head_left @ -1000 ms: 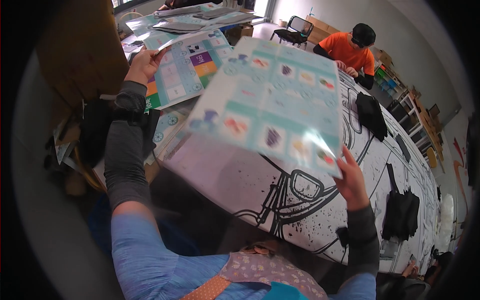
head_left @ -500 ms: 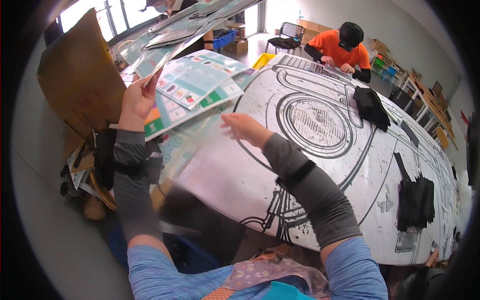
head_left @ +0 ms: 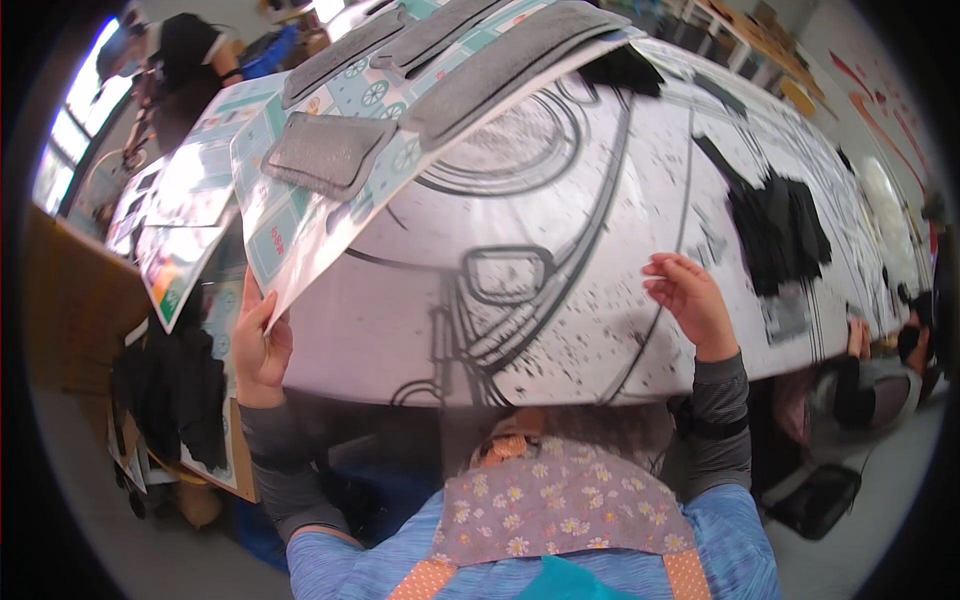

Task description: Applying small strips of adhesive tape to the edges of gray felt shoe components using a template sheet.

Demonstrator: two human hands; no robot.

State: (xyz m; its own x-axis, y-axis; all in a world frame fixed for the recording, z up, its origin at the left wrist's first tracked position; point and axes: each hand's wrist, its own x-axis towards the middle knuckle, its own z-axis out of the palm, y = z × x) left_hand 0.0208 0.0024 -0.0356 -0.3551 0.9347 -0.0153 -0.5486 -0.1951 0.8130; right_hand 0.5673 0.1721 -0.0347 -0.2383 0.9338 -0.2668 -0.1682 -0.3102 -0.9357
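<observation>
Printed white table (head_left: 600, 300); teal-patterned sheet (head_left: 300, 215), seemingly in left hand (head_left: 262, 345).

Your left hand (head_left: 262, 345) was raised at your left side, forearm upright in its grey sleeve, fingers (head_left: 250, 300) curled shut in a pinch with the thumb toward you; your right hand (head_left: 688, 300) hovered out in front on your right, palm down, fingers spread loose and holding nothing, wrist bent slightly, grey-sleeved forearm reaching forward.
</observation>
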